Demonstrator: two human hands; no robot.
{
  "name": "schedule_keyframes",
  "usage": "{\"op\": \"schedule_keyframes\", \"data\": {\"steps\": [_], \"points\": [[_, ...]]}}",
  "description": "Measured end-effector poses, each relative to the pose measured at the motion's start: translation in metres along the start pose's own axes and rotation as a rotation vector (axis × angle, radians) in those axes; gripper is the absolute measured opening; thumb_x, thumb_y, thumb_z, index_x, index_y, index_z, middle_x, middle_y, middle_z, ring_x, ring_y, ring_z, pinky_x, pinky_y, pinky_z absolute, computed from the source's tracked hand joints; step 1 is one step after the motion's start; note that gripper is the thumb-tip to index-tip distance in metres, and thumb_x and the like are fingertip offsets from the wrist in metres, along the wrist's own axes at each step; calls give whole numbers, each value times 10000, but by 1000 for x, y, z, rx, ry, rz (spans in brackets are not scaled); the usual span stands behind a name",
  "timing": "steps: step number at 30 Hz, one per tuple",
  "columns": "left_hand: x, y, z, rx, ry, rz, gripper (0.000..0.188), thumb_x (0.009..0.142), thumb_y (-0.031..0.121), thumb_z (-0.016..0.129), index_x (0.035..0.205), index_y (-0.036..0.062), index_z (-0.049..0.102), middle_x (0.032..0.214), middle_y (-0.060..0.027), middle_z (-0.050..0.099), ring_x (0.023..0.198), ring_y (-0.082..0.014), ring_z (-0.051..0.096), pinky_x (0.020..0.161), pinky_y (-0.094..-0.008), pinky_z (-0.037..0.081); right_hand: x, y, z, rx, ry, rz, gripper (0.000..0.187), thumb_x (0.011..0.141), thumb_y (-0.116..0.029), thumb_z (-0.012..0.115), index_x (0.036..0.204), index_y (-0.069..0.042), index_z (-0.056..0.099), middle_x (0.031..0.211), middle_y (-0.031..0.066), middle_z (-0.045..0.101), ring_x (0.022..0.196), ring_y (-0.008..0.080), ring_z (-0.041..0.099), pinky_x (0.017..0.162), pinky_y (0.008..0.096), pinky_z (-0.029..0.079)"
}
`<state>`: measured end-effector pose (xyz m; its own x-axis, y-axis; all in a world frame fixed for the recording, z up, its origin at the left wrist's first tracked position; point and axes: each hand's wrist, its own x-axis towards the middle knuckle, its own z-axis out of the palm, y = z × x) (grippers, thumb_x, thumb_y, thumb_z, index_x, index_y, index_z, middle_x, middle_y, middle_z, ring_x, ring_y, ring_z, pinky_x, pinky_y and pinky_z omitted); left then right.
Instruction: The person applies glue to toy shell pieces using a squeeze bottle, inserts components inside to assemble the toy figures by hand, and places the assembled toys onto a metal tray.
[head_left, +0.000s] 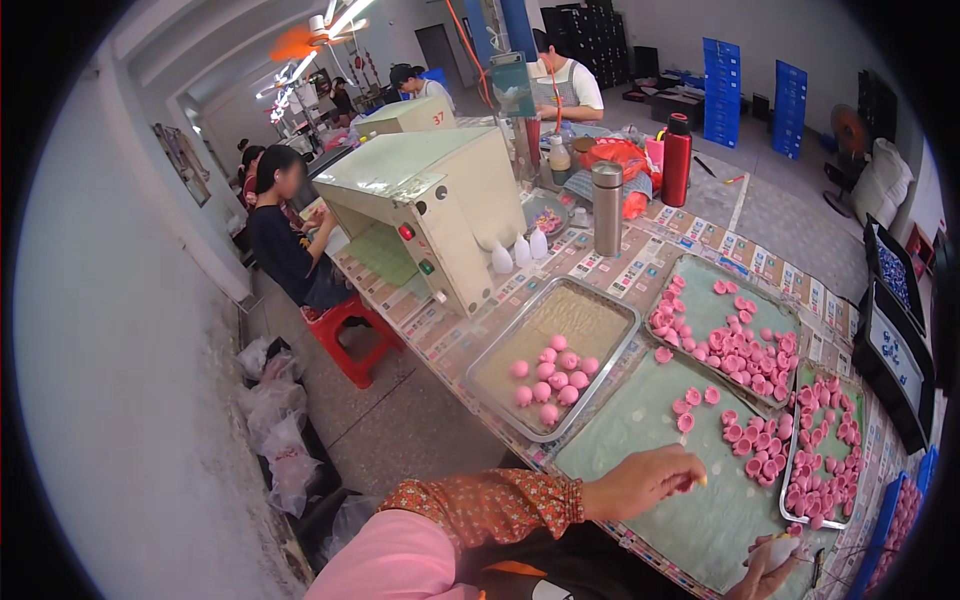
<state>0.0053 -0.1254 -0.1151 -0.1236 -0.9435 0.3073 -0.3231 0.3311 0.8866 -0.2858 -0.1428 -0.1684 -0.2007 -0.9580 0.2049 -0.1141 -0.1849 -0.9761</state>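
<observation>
My left hand (pixel 648 482) is over the green mat (pixel 625 425), its fingers curled together. A small yellowish spot shows at its fingertips; I cannot make out what is held there. At the lower right, my right hand (pixel 765 572) is wrapped round a small white bottle (pixel 779 551), partly hidden by the fingers. A pink piece (pixel 795 530) shows close to the bottle's upper end. Beyond my hands lie loose pink half-shells (pixel 757 442) on the mat, several with their hollow side up.
Pink balls sit in a metal tray (pixel 478 385) at left; two more trays (pixel 683 262) (pixel 797 440) hold pink shells. A cream box machine (pixel 440 235), white bottles (pixel 511 254), a steel flask (pixel 607 210) and a red flask (pixel 676 165) stand beyond. Other people sit further off.
</observation>
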Motion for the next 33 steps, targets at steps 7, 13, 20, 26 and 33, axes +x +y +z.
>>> {"op": "schedule_keyframes", "data": {"steps": [7, 13, 20, 26, 33], "points": [[-25, 33, 9, 31, -210, 39, 256, 898, 16, 570, 1135, 101, 528, 903, -60, 549, 766, -220, 608, 685, -327, 490, -32, -26, 56, 23, -451, 149, 476, 790, 20, 745, 1187, -32, 487, 1076, 57, 551, 935, 167, 556, 792, 299, 506], [-37, 34, 5, -94, -112, -31, 220, 896, 48, 600, 1098, 75, 517, 986, -64, 576, 787, -256, 606, 700, -345, 484, -43, -39, 64, 35, -564, 263, 585, 801, -35, 766, 1284, -17, 436, 1107, 65, 554, 979, 165, 559, 847, 287, 489], [-52, 25, 19, -449, -173, -216, 213, 951, 142, 591, 1136, 80, 505, 969, -26, 519, 824, -112, 547, 702, -263, 474, -56, -27, 61, 146, -441, 336, 644, 818, -2, 725, 1355, 49, 374, 1174, 119, 559, 1012, 210, 578, 855, 312, 502], [-71, 17, 34, -835, -295, -447, 363, 991, 277, 547, 1297, 103, 459, 999, -14, 503, 836, -76, 521, 715, -229, 469, -62, -23, 52, 79, -409, 276, 586, 816, -15, 727, 1310, 53, 419, 1111, 103, 579, 955, 196, 585, 815, 302, 502], [-88, 23, 35, -939, -240, -539, 359, 991, 278, 548, 1314, 141, 470, 1067, -5, 553, 905, -84, 541, 796, -253, 503, -72, -54, 58, -5, -458, 193, 447, 816, -33, 730, 1204, 16, 513, 1035, 82, 594, 888, 158, 575, 755, 282, 500]]}}
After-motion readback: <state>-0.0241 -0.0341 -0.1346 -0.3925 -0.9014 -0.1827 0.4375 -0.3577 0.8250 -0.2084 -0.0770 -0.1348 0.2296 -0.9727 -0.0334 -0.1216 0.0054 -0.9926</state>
